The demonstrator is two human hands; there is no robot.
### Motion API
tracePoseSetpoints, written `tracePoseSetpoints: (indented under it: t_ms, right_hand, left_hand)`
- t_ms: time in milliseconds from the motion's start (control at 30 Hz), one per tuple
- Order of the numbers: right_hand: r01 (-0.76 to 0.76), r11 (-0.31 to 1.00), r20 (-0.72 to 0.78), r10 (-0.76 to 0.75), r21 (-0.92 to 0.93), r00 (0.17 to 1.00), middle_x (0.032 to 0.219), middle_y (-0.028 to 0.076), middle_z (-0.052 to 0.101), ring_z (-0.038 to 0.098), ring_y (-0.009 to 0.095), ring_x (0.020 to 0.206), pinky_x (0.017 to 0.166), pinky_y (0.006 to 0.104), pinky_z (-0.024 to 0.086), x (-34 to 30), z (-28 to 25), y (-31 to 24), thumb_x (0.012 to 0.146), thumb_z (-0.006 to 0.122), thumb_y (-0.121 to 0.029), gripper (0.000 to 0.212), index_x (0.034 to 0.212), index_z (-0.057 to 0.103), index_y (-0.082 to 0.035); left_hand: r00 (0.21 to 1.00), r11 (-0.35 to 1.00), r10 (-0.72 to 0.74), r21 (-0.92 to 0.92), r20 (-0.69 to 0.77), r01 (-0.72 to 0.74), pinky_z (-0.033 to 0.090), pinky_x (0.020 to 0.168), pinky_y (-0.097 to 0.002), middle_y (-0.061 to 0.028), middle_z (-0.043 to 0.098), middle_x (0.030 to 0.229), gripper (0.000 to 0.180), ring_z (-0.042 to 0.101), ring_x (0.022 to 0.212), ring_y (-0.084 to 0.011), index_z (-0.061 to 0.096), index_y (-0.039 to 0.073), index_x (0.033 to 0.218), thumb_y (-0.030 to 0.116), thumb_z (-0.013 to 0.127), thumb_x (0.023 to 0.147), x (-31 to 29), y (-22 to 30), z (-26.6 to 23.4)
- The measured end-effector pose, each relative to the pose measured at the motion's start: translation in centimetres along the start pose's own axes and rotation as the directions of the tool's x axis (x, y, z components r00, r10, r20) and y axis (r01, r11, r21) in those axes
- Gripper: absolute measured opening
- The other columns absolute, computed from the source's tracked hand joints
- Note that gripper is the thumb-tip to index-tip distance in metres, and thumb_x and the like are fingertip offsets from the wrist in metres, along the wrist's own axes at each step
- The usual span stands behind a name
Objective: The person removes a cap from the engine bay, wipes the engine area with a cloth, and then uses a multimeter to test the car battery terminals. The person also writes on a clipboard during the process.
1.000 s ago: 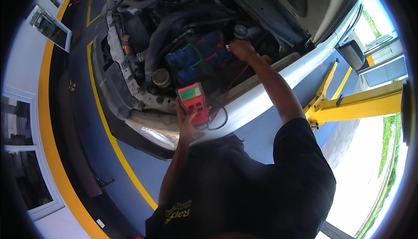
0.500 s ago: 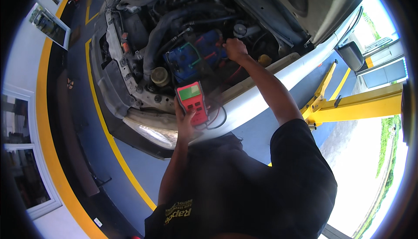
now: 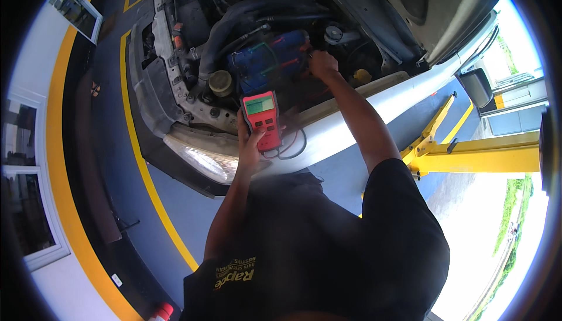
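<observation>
My left hand (image 3: pixel 249 146) is wrapped round a red handheld battery tester (image 3: pixel 270 140) with a lit green screen, thumb by its buttons. I hold it above the front edge of the open engine bay. Red and black cables (image 3: pixel 301 146) loop from its lower end. Beyond it sits a blue car battery (image 3: pixel 253 65) with green and red streaks on top. My right hand (image 3: pixel 324 65) is closed at the battery's right end, beside dark and reddish parts. What its fingers hold is hidden.
Round the battery are a thick black hose (image 3: pixel 219 40), a round cap (image 3: pixel 220 83) and a yellow cap (image 3: pixel 362 76). The raised hood (image 3: pixel 451 11) hangs at the upper right. A white fender (image 3: pixel 345 131) lies below my right forearm; a yellow lift arm (image 3: pixel 480 152) extends at right.
The whole view has shifted slightly. My right hand has drawn a little toward me relative to the battery. The tester stays in my left hand, and its screen's display looks different.
</observation>
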State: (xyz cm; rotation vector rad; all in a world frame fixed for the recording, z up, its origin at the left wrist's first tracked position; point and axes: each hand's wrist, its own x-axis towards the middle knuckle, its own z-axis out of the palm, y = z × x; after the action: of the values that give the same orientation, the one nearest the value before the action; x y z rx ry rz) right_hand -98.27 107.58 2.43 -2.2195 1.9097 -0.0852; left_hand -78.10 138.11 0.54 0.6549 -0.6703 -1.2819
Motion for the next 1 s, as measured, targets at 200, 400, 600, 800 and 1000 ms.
tracePoseSetpoints:
  t_ms: [200,400,600,800,1000]
  right_hand:
    - [0.064,0.991,-0.002,-0.065,0.121,0.998,0.126,0.023,0.078,0.073,0.042,0.125,0.108,0.0535,0.058,-0.3,0.4,0.9,0.102,0.072,-0.035,0.038,0.131,0.078,-0.011]
    - [-0.036,0.991,0.012,0.035,0.129,0.999,0.130,0.022,0.078,0.073,0.041,0.126,0.107,0.0520,0.059,-0.7,0.7,1.7,0.103,0.072,-0.042,0.043,0.129,0.078,-0.009]
    - [-0.064,0.998,0.045,0.062,0.029,0.997,0.132,0.020,0.078,0.074,0.040,0.127,0.107,0.0516,0.059,-0.6,0.7,1.4,0.103,0.070,-0.048,0.046,0.129,0.079,-0.012]
    - [-0.067,0.998,0.056,0.067,0.005,0.996,0.130,0.020,0.078,0.073,0.042,0.125,0.106,0.0530,0.058,-0.5,0.7,1.8,0.100,0.073,-0.054,0.051,0.132,0.077,-0.015]
    - [0.022,0.999,-0.121,-0.028,-0.049,0.992,0.129,0.019,0.078,0.074,0.040,0.123,0.106,0.0538,0.058,-1.4,-1.8,1.8,0.101,0.073,-0.054,0.056,0.134,0.073,-0.009]
  left_hand:
    - [1.000,1.000,-0.014,0.027,-0.002,0.014,0.066,0.098,-0.0581,-0.0248,0.064,0.141,0.078,0.077,0.111,-0.0479,0.022,0.009,0.167,0.006,0.056,0.096,-0.1,0.3,-0.1]
    - [1.000,0.999,0.004,0.052,0.018,-0.005,0.066,0.098,-0.0597,-0.0252,0.063,0.141,0.081,0.077,0.110,-0.0487,0.022,0.009,0.167,0.006,0.057,0.095,0.3,0.3,0.1]
    - [0.999,1.000,0.025,0.006,0.034,-0.026,0.066,0.099,-0.0606,-0.0268,0.062,0.143,0.086,0.076,0.113,-0.0521,0.020,0.010,0.169,0.006,0.057,0.092,0.1,-0.3,-0.4]
    - [0.998,0.999,0.043,0.025,0.047,-0.044,0.066,0.099,-0.0593,-0.0281,0.062,0.144,0.088,0.076,0.114,-0.0527,0.016,0.010,0.171,0.007,0.055,0.092,0.1,-0.6,-0.7]
    - [0.999,0.999,0.026,0.044,0.028,-0.028,0.066,0.100,-0.0574,-0.0282,0.061,0.145,0.088,0.076,0.114,-0.0508,0.016,0.008,0.170,0.005,0.056,0.092,0.2,-0.3,-0.5]
